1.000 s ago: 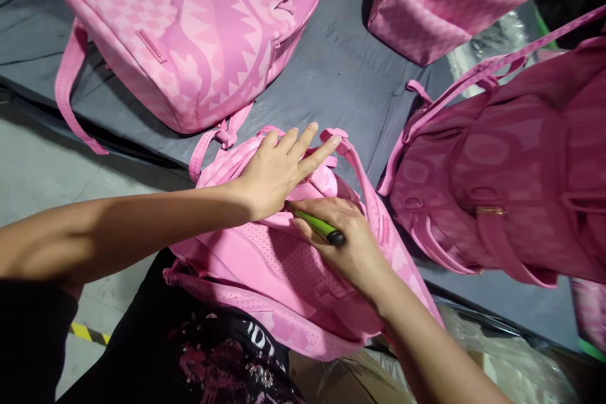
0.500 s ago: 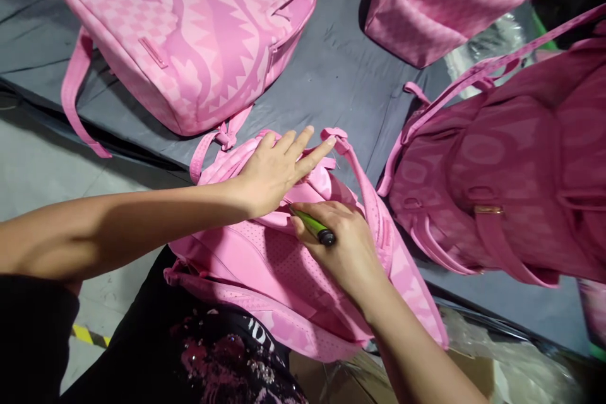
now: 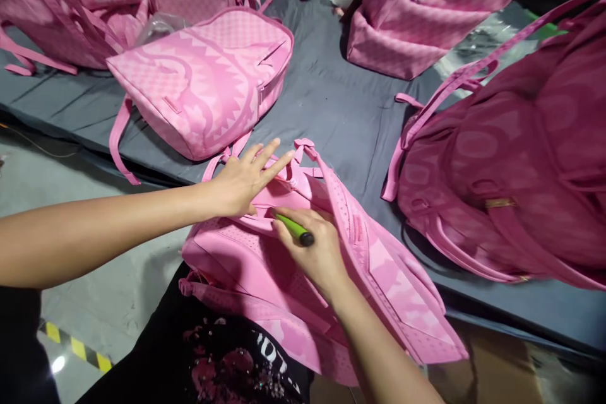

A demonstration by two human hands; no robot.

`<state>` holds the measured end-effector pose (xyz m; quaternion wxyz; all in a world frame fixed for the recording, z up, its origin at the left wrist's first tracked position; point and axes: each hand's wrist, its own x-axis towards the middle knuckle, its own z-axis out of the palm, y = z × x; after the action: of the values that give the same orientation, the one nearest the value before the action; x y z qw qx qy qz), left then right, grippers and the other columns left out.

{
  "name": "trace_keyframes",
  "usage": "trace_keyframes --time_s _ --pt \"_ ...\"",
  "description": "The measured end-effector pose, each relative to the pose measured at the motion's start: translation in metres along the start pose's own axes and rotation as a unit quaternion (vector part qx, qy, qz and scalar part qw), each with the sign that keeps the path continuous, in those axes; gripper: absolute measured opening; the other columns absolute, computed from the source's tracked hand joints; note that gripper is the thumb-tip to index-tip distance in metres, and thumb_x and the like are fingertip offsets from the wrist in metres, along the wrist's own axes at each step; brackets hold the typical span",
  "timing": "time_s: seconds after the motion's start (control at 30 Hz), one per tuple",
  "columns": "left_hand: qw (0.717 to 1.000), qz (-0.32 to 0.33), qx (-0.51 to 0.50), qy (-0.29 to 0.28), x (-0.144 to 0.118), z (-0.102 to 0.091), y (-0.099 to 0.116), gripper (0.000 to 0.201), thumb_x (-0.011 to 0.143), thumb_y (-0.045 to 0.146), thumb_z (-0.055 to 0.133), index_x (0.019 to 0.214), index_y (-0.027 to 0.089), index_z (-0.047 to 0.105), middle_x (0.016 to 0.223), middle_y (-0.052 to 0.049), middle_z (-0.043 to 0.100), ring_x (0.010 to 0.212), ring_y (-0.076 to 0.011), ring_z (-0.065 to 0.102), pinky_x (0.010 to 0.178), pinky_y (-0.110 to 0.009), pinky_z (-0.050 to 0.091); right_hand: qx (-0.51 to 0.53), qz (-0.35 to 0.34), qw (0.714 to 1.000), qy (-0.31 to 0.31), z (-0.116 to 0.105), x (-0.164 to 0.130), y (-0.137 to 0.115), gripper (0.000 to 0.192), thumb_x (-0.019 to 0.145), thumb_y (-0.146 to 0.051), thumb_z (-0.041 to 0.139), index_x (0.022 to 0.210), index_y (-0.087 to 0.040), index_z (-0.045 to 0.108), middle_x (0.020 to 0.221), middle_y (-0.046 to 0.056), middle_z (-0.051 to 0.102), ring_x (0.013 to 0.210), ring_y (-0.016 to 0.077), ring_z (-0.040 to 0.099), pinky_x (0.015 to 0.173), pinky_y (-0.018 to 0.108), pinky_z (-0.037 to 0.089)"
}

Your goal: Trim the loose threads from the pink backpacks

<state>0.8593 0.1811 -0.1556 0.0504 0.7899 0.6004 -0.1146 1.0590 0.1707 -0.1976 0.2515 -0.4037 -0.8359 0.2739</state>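
Green and black, a pen-like tool (image 3: 296, 230) is gripped in the right hand (image 3: 316, 251); the left hand (image 3: 239, 183) is laid, fingers spread, on a pink backpack (image 3: 246, 259) at the edge of a grey-covered table (image 3: 326, 120), where other pink bags (image 3: 208, 82) are set.

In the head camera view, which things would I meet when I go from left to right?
Striped floor tape → left hand → right hand, holding the green tool → darker pink backpack on the table.
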Motion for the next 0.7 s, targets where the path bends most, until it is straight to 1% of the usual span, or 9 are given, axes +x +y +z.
trace_keyframes --time_s 0.07,0.17,0.3,0.37,0.43,0.5,0.57,0.63,0.7 --pt "1.000 -0.014 0.015 0.001 0.000 0.001 0.002 0.132 0.069 0.044 0.081 0.155 0.023 -0.017 0.164 -0.018 -0.012 0.148 -0.0386 0.011 0.102 -0.050 0.044 0.024 -0.004 1.000 0.011 0.011 0.001 -0.002 0.019 0.087 -0.027 0.064 0.103 -0.022 0.075 0.100 0.005 0.077 0.091 0.0210 0.070 0.089 0.038 0.049" --pt "0.999 -0.028 0.041 0.007 0.003 0.003 0.008 0.131 0.068 0.040 0.082 0.156 0.023 -0.014 0.164 -0.020 -0.011 0.145 -0.0404 0.018 0.095 -0.050 0.049 0.024 -0.007 0.999 0.026 0.022 0.002 -0.002 0.020 0.088 -0.027 0.065 0.104 -0.022 0.075 0.099 0.006 0.077 0.091 0.0220 0.070 0.090 0.040 0.045" --pt "0.997 -0.030 0.064 0.013 0.004 0.002 0.011 0.121 0.072 0.027 0.076 0.157 0.022 -0.011 0.164 -0.022 0.001 0.137 -0.0396 0.032 0.089 -0.050 0.053 0.030 -0.010 0.999 0.034 0.024 0.000 0.002 0.021 0.088 -0.029 0.065 0.104 -0.023 0.075 0.099 0.006 0.077 0.090 0.0219 0.070 0.089 0.040 0.045" --pt "0.998 -0.018 0.065 0.016 0.003 0.001 0.008 0.116 0.074 0.024 0.071 0.157 0.020 -0.009 0.163 -0.022 0.005 0.135 -0.0392 0.034 0.087 -0.050 0.053 0.033 -0.010 0.999 0.038 0.023 -0.001 0.003 0.020 0.088 -0.029 0.065 0.104 -0.022 0.075 0.097 0.006 0.077 0.089 0.0216 0.069 0.089 0.040 0.045" --pt "0.998 -0.001 0.058 0.013 0.002 0.000 0.005 0.109 0.077 0.023 0.066 0.157 0.020 -0.009 0.164 -0.020 0.007 0.135 -0.0384 0.034 0.087 -0.050 0.053 0.037 -0.011 0.999 0.037 0.023 -0.001 0.004 0.021 0.087 -0.028 0.066 0.105 -0.022 0.075 0.098 0.006 0.077 0.089 0.0217 0.069 0.089 0.039 0.045" --pt "0.999 0.014 0.050 0.007 0.001 0.000 0.001 0.106 0.079 0.023 0.062 0.157 0.021 -0.009 0.164 -0.019 0.004 0.138 -0.0374 0.030 0.090 -0.051 0.052 0.038 -0.010 0.999 0.036 0.022 0.000 0.003 0.021 0.087 -0.028 0.066 0.105 -0.021 0.075 0.098 0.006 0.076 0.090 0.0220 0.069 0.089 0.039 0.045" --pt "0.999 0.021 0.045 -0.001 0.001 0.000 -0.002 0.110 0.078 0.027 0.066 0.156 0.021 -0.012 0.165 -0.018 -0.002 0.143 -0.0373 0.024 0.093 -0.050 0.050 0.036 -0.008 0.999 0.040 0.023 0.001 0.001 0.021 0.087 -0.029 0.067 0.105 -0.020 0.076 0.096 0.006 0.076 0.089 0.0221 0.069 0.089 0.039 0.043" --pt "0.999 0.016 0.044 -0.002 0.002 0.001 -0.002 0.118 0.076 0.037 0.072 0.156 0.022 -0.014 0.164 -0.019 -0.008 0.146 -0.0384 0.017 0.094 -0.050 0.050 0.031 -0.006 0.999 0.043 0.025 0.003 -0.002 0.020 0.087 -0.030 0.068 0.103 -0.022 0.076 0.094 0.006 0.077 0.087 0.0217 0.069 0.087 0.039 0.041" --pt "0.999 0.004 0.049 0.004 0.004 0.002 0.001 0.123 0.074 0.044 0.075 0.156 0.023 -0.014 0.163 -0.020 -0.010 0.146 -0.0397 0.015 0.093 -0.050 0.050 0.030 -0.003 0.999 0.038 0.027 0.006 -0.004 0.019 0.087 -0.031 0.068 0.102 -0.024 0.076 0.094 0.005 0.077 0.087 0.0209 0.069 0.086 0.039 0.039"
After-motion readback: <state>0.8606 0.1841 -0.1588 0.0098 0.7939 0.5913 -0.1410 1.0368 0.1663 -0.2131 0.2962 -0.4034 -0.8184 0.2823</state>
